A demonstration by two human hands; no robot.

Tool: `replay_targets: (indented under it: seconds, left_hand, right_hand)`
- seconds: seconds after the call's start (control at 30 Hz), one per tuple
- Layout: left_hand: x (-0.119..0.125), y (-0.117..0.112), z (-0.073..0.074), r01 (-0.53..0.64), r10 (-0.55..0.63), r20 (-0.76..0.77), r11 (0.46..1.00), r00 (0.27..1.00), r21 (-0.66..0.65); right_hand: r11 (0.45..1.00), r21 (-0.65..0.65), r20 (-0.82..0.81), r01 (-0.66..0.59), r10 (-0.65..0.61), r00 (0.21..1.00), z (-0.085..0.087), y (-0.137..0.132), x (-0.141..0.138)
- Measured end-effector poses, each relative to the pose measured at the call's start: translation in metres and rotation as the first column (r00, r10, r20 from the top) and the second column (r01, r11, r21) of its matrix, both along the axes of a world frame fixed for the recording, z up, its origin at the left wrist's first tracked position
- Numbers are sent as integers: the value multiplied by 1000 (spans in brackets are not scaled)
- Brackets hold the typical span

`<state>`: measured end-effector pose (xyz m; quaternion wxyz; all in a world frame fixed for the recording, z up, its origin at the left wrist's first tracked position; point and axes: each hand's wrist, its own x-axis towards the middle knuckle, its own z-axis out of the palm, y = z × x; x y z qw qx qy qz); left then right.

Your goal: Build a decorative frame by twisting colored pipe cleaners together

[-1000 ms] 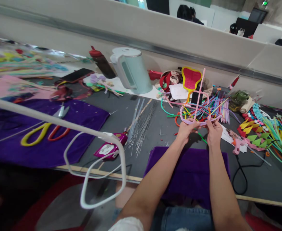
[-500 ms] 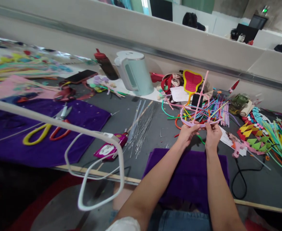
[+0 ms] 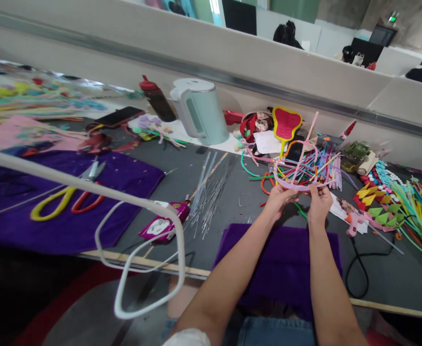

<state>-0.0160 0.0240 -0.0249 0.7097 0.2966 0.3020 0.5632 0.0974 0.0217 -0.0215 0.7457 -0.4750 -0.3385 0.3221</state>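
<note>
Both my hands hold a pale purple pipe-cleaner ring just above the grey table. A pink pipe-cleaner frame rises from the ring and ends in a tall pink stalk. My left hand pinches the ring's near left edge. My right hand pinches the near right edge, close beside the left. Behind the ring lies a heap of coloured pipe cleaners. A purple cloth lies under my forearms.
A pale blue kettle, a dark bottle and a phone stand at the back. Metal wires lie mid-table. Scissors rest on a purple cloth at left. A pink glue gun and coloured sticks lie right. A white cable crosses the foreground.
My hands have turned the ring a little, and the pink frame now leans slightly to the right. The view has shifted a bit.
</note>
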Motion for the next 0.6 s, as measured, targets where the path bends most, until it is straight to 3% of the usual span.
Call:
replay_targets:
  seconds: [0.33, 0.5, 0.6]
  left_hand:
    - [6, -1, -6, -120, 121, 9, 992, 993, -43]
    - [2, 2, -5, -13, 14, 66, 1000, 998, -29]
    - [-2, 6, -6, -21, 24, 78, 999, 997, -35]
  right_hand:
    - [1000, -14, -15, -2, 2, 1000, 0, 1, 2]
    - [1000, -24, -10, 15, -15, 1000, 0, 1, 5]
    - [999, -39, -17, 33, -33, 999, 0, 2, 7]
